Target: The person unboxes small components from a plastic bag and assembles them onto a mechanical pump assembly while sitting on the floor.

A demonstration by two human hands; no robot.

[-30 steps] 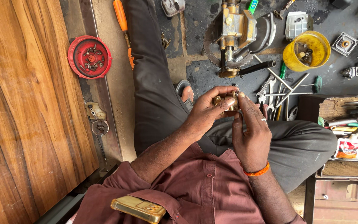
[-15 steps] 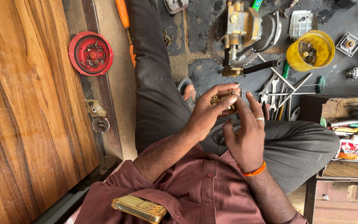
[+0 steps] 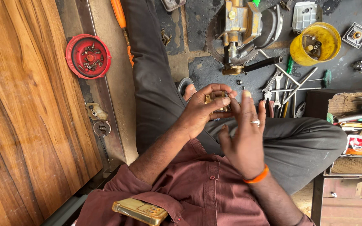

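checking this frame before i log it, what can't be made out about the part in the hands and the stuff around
- Small brass part, head view: the left hand wraps most of it, so its shape is unclear.
- Right hand: only its back shows; what its fingertips pinch is too small to tell.
- Yellow tub: its contents are too small to identify.
- Brass machine: cut off by the top edge.
- Box of tools: cut off by the right edge.

Left hand (image 3: pixel 202 111) grips a small brass part (image 3: pixel 217 100); right hand (image 3: pixel 244 138) open beside it, above scattered wrenches (image 3: pixel 279 90)
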